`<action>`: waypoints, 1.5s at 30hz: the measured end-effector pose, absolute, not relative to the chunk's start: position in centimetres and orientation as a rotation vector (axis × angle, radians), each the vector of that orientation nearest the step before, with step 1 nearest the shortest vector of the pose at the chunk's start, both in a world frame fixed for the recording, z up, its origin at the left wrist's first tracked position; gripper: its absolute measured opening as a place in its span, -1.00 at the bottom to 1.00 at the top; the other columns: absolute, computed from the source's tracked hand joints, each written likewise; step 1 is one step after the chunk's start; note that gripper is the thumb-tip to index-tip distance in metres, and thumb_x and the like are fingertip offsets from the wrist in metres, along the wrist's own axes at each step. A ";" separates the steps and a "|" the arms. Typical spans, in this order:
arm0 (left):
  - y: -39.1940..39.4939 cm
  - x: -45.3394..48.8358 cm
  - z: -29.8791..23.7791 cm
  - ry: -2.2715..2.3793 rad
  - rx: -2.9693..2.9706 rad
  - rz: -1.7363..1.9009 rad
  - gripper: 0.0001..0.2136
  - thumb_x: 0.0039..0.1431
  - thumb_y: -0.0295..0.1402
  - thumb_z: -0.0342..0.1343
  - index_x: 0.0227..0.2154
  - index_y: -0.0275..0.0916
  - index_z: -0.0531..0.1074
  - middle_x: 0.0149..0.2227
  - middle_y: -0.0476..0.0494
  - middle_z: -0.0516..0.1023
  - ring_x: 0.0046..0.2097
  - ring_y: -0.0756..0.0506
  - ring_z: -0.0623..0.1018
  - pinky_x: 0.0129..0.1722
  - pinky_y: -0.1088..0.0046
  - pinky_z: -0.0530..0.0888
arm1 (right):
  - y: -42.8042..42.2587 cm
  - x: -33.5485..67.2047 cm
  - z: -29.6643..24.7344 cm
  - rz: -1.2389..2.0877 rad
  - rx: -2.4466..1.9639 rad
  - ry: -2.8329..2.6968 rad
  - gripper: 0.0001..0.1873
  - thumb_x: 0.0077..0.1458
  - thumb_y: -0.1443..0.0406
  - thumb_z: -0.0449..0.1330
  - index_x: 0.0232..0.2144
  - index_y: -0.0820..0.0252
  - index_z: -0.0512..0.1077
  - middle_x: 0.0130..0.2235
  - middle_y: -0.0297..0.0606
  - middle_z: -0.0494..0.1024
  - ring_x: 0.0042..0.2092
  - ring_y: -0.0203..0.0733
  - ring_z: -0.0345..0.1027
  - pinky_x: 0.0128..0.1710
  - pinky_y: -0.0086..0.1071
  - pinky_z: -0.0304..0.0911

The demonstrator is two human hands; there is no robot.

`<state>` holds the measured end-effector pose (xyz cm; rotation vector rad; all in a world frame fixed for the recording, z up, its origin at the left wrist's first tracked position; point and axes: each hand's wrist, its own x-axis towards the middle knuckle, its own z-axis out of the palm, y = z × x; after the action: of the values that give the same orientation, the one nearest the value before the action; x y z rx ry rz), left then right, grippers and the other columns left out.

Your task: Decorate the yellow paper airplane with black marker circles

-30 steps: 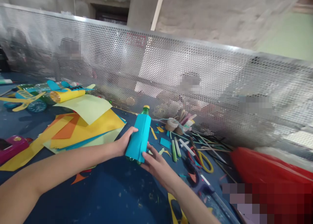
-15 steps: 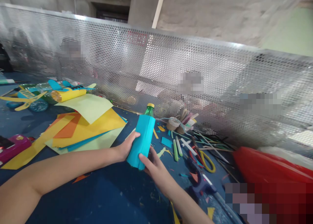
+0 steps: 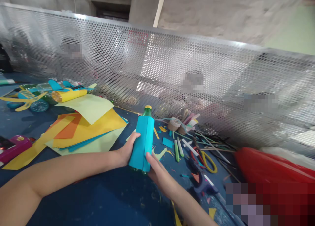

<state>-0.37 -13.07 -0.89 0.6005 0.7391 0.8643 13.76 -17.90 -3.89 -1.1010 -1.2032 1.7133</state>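
Note:
A green plastic bottle (image 3: 147,111) with a yellow cap is wrapped in a blue paper sleeve (image 3: 142,140). It leans slightly, held above the dark blue table (image 3: 103,199). My left hand (image 3: 128,151) grips the wrapped bottle from the left, thumb lying on the paper. On the lower right side my right hand (image 3: 157,170) clasps it, thumb near the paper's vertical seam. The other fingers of both hands are mostly hidden behind the bottle. Green bottle base shows below the paper's lower edge.
Coloured paper sheets (image 3: 93,127) and paper-covered bottle models (image 3: 69,94) lie at left, near a magenta tool (image 3: 14,147). Right are markers (image 3: 176,150), yellow-handled scissors (image 3: 209,162), a dark blue glue gun (image 3: 205,183) and a red bag (image 3: 265,167). A perforated metal screen (image 3: 118,55) stands behind.
The wrapped bottle has shifted slightly left and turned more upright in my hands. My right thumb has moved up and right along the paper.

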 end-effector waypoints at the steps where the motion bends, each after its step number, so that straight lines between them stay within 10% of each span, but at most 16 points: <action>1: -13.0 -0.4 -0.8 0.740 0.588 0.880 -0.56 0.21 -0.14 -0.18 -0.27 -0.41 0.48 -0.47 -0.21 0.57 -0.39 -0.13 0.55 -0.30 0.39 0.49 | -17.9 13.9 -3.8 1.744 -1.076 -1.224 -0.23 0.06 -0.09 0.20 0.27 -0.09 0.15 0.23 -0.27 0.33 0.27 0.00 0.13 0.26 -0.02 -0.02; 14: -12.4 -0.7 -2.3 0.639 0.633 0.843 -0.53 0.18 -0.07 -0.11 -0.35 -0.40 0.51 -0.43 -0.25 0.57 -0.39 -0.13 0.52 -0.29 0.37 0.47 | -18.2 13.2 -2.2 1.565 -0.993 -1.473 -0.29 -0.07 0.00 0.32 0.11 0.09 0.33 0.09 -0.13 0.46 0.13 0.08 0.29 0.13 -0.06 0.19; 30: -10.8 -2.0 0.4 0.546 1.272 1.133 -0.41 0.05 -0.14 0.26 0.12 -0.17 0.23 -0.12 -0.18 0.54 -0.01 -0.25 0.50 -0.05 0.22 0.44 | -17.4 13.4 -2.9 0.934 -1.312 -1.694 -0.27 -0.05 0.08 0.32 0.11 0.12 0.14 -0.10 -0.11 0.54 -0.16 0.05 0.46 -0.14 -0.05 0.36; 45: -11.6 -1.6 -0.7 0.463 1.490 1.042 -0.30 0.01 -0.25 0.32 0.18 -0.12 0.11 0.05 -0.25 0.43 0.05 -0.26 0.47 0.00 0.19 0.43 | -16.4 14.2 -4.2 0.908 -1.198 -1.671 -0.38 0.03 0.09 0.28 0.08 0.10 0.20 -0.04 -0.16 0.53 0.03 0.05 0.39 -0.02 -0.11 0.34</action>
<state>-1.60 -11.60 -0.66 1.4905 0.4633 1.0423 14.20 -16.42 -4.18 -1.1982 -1.6710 0.9080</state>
